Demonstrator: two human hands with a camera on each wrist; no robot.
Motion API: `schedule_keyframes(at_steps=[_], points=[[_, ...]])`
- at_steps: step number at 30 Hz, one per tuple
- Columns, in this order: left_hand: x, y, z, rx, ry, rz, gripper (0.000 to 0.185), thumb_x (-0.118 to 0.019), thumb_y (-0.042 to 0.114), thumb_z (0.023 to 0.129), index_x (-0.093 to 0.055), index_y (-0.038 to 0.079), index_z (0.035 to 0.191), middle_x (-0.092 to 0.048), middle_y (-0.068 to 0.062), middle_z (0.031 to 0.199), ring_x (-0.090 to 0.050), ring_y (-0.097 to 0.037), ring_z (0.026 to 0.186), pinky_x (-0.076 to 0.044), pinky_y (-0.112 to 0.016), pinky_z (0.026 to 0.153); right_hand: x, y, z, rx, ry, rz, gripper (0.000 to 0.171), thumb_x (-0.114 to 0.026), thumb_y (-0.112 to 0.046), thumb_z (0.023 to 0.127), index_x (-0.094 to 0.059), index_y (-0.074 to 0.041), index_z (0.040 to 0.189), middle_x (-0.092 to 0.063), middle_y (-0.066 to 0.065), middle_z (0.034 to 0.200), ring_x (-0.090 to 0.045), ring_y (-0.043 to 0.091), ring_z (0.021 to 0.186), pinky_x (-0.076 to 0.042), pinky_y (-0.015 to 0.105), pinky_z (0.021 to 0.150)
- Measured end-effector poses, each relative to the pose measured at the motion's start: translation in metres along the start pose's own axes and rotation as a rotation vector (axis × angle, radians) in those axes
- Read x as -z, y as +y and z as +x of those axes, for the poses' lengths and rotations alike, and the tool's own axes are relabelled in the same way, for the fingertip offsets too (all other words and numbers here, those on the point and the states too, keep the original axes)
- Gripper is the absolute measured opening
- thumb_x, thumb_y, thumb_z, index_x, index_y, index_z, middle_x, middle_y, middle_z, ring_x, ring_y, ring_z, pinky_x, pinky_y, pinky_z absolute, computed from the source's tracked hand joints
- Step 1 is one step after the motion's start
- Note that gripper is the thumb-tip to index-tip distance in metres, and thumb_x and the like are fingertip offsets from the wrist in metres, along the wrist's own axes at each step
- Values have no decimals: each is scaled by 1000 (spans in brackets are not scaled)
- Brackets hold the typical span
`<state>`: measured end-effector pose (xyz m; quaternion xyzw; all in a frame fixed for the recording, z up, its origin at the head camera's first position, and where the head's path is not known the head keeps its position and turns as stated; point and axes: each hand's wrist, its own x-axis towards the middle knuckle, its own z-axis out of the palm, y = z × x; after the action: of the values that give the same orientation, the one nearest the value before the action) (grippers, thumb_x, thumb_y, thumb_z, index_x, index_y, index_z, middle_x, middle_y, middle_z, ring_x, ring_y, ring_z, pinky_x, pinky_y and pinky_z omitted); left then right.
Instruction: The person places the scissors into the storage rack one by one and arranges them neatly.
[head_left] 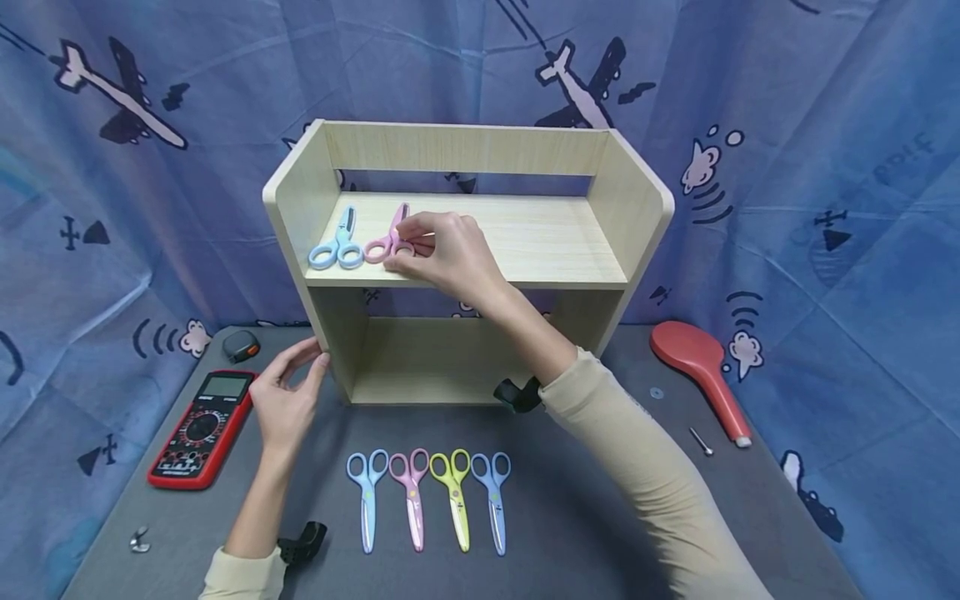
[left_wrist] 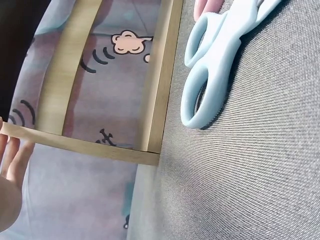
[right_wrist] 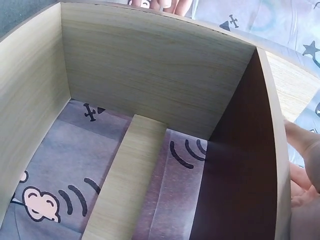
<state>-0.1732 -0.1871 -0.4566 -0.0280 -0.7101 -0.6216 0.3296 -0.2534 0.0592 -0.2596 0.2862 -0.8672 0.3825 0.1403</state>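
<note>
On the upper deck of a light wooden shelf (head_left: pixel 468 282), pink scissors (head_left: pixel 386 244) lie with their blades toward the back. My right hand (head_left: pixel 453 254) pinches their right side between thumb and fingers, covering part of a handle ring. Just left of them lie light blue scissors (head_left: pixel 341 243). The fingers of my left hand (head_left: pixel 287 400) touch the outside of the shelf's left panel, the thumb by its front edge; the left wrist view shows these fingers (left_wrist: pixel 19 162) against the panel. The right wrist view looks into the lower compartment (right_wrist: pixel 155 70), with the right hand (right_wrist: pixel 305 175) at its edge.
In front of the shelf lie blue scissors (head_left: pixel 367 500), pink scissors (head_left: pixel 411 500), yellow scissors (head_left: pixel 454 500) and periwinkle scissors (head_left: pixel 495 500). A multimeter (head_left: pixel 202 429) and tape measure (head_left: pixel 241 346) are left; a red paddle-shaped tool (head_left: pixel 701 371), a washer (head_left: pixel 656 392) and a screw (head_left: pixel 701 442) are right.
</note>
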Motion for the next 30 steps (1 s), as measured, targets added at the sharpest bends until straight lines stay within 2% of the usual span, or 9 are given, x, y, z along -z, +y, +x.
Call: schedule_keyframes(at_steps=[3,7,12,17,24,30], points=[[0,0,0,-2,-1,-6,31,-80,-3,95,-79,0,125,-80,-6,115,-76,4,102,-62,-12,87,1,0,-2,0,10,24,42,-93,-25,88,-80,-1,120,-83,12,117,-82,19,109,-66,23,96],[1,-1,0,1,-3,0,31,-80,-3,95,-78,1,126,-80,-14,117,-75,4,103,-62,-12,87,7,-1,-9,-14,25,106,43,-93,-24,89,-79,-1,122,-82,13,121,-81,22,116,-64,22,100],[1,-1,0,4,-8,20,31,-80,-1,96,-78,2,127,-78,-24,120,-75,5,103,-62,-12,86,20,-4,-29,-38,49,190,44,-92,-21,89,-77,-1,125,-80,15,126,-79,26,121,-63,24,104],[2,-1,0,4,-7,18,31,-80,-1,96,-78,1,127,-77,-27,121,-74,5,104,-62,-11,87,35,-7,-54,-43,50,256,44,-92,-17,88,-77,-3,127,-79,14,129,-78,27,123,-63,25,104],[2,-1,0,5,-7,31,31,-80,-1,96,-78,1,127,-77,-27,121,-74,6,103,-62,-11,86,50,-5,-96,-2,3,308,45,-90,-10,89,-75,-4,131,-79,12,132,-77,22,126,-62,24,104],[2,-3,0,3,-12,19,31,-79,-1,97,-77,1,128,-77,-26,122,-74,5,104,-62,-11,86,54,4,-128,36,-87,391,48,-86,3,89,-72,0,135,-77,17,135,-74,32,130,-61,29,107]])
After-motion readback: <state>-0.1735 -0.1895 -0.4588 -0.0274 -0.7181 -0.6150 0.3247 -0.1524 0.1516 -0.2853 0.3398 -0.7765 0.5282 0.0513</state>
